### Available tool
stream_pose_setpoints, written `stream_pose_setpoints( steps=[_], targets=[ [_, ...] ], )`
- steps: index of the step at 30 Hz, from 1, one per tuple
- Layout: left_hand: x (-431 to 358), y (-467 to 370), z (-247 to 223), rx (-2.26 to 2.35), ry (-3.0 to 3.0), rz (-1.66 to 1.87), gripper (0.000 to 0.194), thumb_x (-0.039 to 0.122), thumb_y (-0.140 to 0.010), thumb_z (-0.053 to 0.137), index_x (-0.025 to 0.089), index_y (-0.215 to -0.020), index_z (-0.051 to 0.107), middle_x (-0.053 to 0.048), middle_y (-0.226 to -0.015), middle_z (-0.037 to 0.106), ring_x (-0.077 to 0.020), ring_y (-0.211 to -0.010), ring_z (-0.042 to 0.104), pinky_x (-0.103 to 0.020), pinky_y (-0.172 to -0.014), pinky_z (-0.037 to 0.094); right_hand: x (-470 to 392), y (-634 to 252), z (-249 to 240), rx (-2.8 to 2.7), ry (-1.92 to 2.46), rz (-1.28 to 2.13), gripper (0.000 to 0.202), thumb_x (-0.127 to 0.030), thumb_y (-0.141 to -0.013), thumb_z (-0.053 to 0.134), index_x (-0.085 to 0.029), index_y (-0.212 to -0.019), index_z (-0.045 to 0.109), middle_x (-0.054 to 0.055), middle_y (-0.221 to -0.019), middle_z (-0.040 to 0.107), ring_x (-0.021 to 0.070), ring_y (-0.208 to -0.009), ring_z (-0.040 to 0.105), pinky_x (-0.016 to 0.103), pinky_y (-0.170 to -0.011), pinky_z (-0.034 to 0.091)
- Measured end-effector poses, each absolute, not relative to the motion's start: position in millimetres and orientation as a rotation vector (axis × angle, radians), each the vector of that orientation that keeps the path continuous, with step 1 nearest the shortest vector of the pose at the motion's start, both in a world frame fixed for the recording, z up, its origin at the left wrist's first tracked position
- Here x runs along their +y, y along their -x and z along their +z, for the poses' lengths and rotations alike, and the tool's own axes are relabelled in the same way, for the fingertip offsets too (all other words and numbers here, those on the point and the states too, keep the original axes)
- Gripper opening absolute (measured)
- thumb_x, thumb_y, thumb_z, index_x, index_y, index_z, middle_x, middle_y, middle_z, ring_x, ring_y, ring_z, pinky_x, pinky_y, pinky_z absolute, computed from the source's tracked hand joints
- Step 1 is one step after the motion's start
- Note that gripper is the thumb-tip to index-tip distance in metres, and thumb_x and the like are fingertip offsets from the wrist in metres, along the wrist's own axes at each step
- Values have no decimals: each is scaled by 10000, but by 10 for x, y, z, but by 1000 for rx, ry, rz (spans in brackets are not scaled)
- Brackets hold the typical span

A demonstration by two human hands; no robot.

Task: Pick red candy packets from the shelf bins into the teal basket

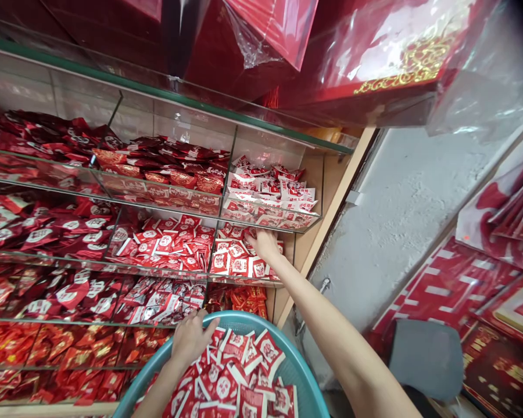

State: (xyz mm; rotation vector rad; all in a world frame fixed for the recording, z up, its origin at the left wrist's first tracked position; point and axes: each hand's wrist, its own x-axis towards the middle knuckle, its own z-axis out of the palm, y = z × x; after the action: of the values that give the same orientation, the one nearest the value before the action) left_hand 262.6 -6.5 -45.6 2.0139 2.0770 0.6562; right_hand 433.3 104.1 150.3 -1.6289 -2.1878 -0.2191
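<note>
A teal plastic basket (pixel 311 371) full of small red-and-white candy packets (pixel 226 386) sits low in front of me. My left hand (pixel 190 338) is closed over its left far rim, thumb toward the packets. My right hand (pixel 265 245) reaches into a glass shelf compartment at the right end of a row. Its fingers look stretched out over similar red-and-white packets (pixel 238 249) there; the fingertips are partly hidden, and I see no packet held in them.
Glass dividers and shelf fronts (pixel 265 217) separate several rows of wrapped sweets. White-and-red packets (pixel 270 186) fill the compartment just above my right hand. Red gift boxes (pixel 375 64) overhang at the top. A grey wall (pixel 396 203) and a grey stool (pixel 427 357) are at right.
</note>
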Motion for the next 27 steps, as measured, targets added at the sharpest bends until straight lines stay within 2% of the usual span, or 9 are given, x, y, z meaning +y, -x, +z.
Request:
stream_pose_setpoints(
  steps=[3, 10, 16, 20, 27],
  targets=[
    [-68, -2630, -431, 2091, -2021, 634, 459, 530, -830, 323, 175, -937, 594, -96, -940, 651, -228, -898, 600, -297, -759, 401, 964, -4279, 1506, -2220, 1545, -256, 339, -391, -887, 402, -176, -1123, 518, 118, -1089, 598, 243, -1064, 504, 346, -886, 326],
    [-56, -2631, -429, 2088, -2046, 602, 477, 548, -830, 312, 179, -944, 592, -98, -933, 650, -239, -889, 601, -314, -746, 412, 589, -4147, 1475, -2315, 1082, -460, 376, -331, -869, 473, -144, -1195, 464, 110, -1094, 568, 242, -1025, 474, 384, -894, 341],
    [-30, -2624, -466, 2094, -2040, 593, 501, 552, -832, 304, 175, -1005, 586, -111, -961, 652, -246, -898, 601, -324, -750, 411, -136, -4289, 1320, -2346, 786, -297, 396, -347, -878, 450, -151, -1222, 431, 108, -1119, 541, 217, -1069, 438, 393, -953, 328],
    [-30, -2625, -450, 2083, -2032, 583, 498, 547, -832, 312, 174, -1023, 581, -110, -961, 654, -242, -909, 596, -321, -764, 408, -546, -4622, 938, -2369, 873, -106, 430, -341, -868, 474, -186, -1259, 392, 96, -1147, 527, 210, -1093, 439, 398, -960, 348],
    [-50, -2632, -390, 2055, -2052, 591, 481, 548, -825, 331, 173, -977, 592, -97, -961, 653, -240, -922, 584, -314, -772, 403, -891, -5306, 187, -2366, 1252, 154, 387, -349, -841, 520, -247, -1210, 458, 67, -1056, 575, 208, -983, 520, 390, -886, 412]
  ],
)
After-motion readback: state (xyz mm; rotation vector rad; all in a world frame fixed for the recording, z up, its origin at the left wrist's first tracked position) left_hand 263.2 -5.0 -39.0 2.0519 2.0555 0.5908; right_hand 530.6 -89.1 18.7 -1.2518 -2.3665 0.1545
